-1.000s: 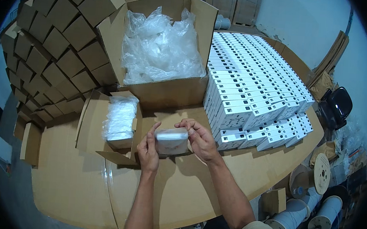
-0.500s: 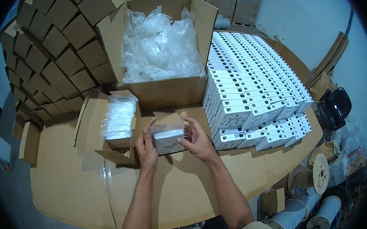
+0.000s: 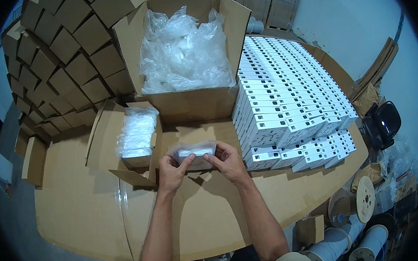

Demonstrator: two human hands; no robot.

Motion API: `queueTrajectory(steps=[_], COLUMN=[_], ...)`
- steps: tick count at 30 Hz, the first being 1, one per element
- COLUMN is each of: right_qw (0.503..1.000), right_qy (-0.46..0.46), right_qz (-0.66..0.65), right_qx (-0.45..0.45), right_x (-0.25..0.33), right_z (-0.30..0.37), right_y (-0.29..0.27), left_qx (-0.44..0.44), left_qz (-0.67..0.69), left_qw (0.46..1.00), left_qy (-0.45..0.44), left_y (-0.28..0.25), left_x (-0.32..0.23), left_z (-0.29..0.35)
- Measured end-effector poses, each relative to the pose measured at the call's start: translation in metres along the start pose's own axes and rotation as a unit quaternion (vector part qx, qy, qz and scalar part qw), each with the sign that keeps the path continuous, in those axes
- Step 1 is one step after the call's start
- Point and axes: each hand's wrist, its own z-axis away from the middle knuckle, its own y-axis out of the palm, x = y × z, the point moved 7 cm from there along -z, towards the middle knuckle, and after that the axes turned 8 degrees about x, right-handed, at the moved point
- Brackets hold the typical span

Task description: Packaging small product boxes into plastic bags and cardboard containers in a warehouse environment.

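Observation:
Between both hands is a small white box in a clear plastic bag [image 3: 198, 164], raised a little over the cardboard-covered table. My left hand [image 3: 171, 175] closes on its left end, the thumb pressed against the near upper edge. The right end is gripped by my right hand [image 3: 231, 164], its thumb also on the upper edge. Just left of my left hand stands an open brown carton [image 3: 135, 177] with a row of plastic-wrapped packs [image 3: 138, 134] inside. The fingertips behind the bagged box are partly hidden.
A large open carton [image 3: 186, 107] full of clear plastic bags [image 3: 187, 54] stands at the back. Stacked white boxes [image 3: 271, 106] fill the right side. Brown cartons [image 3: 74, 48] pile high at the left. Cable spools [image 3: 329, 243] lie beyond the table's right edge.
The bagged box has tipped, so less of its printed face shows. My left thumb has come across to its near edge, and the bag's loose upper part now lies lower.

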Motion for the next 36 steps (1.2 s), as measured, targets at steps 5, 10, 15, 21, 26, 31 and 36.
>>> queueTrajectory(steps=[5,10,15,21,26,31,36], right_qw=[0.997,0.996,0.989,0.988,0.987,0.979,0.974], right_qy=[-0.011,-0.023,-0.134,-0.138,-0.124,-0.204,-0.176], right_qz=[0.073,0.083,0.043,0.005,-0.045,0.008,0.141], right_qx=[-0.011,-0.027,-0.049,-0.066,-0.086,0.001,-0.012], right_x=[0.001,-0.003,-0.002,-0.005,-0.005,0.020,0.012], right_z=[-0.001,-0.001,-0.005,-0.006,-0.007,0.006,0.005], right_y=[-0.002,-0.012,-0.008,-0.007,0.000,0.003,-0.001], left_qx=[0.002,-0.028,-0.066,-0.143,-0.156,-0.156,-0.155], left_qz=[0.005,-0.017,-0.040,-0.022,0.019,0.007,0.019], left_qw=[1.000,0.999,0.996,0.989,0.986,0.986,0.986], left_qy=[0.025,0.023,0.049,0.022,0.053,0.050,0.052], left_y=[0.000,-0.002,0.000,-0.004,-0.002,-0.002,-0.001], left_x=[-0.004,-0.009,-0.017,-0.006,-0.002,-0.001,-0.002], left_z=[0.000,0.002,0.005,0.007,0.004,0.003,0.003])
